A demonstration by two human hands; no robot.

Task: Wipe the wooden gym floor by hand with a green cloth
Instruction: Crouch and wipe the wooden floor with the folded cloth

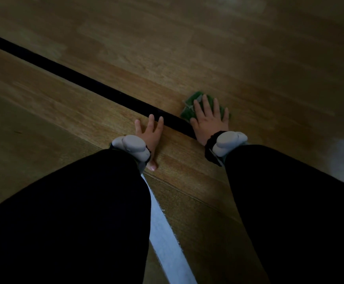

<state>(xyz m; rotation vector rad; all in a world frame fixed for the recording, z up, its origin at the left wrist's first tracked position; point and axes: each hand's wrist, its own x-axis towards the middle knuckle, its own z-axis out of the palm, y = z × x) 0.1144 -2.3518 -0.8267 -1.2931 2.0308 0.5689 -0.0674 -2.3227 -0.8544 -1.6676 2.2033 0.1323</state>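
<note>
we judge the green cloth (195, 107) soft and light, so our right hand (210, 119) presses it flat, fingers spread, on the wooden floor (167, 58) while our left hand (148, 134) braces, open.

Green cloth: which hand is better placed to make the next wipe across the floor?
Right. The right hand already lies flat on the green cloth, fingers spread over it. The left hand rests on the bare wooden floor beside the black line, apart from the cloth.

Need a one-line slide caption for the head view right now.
Right hand presses a green cloth flat on the wooden gym floor beside a black line; left hand braces.
</note>
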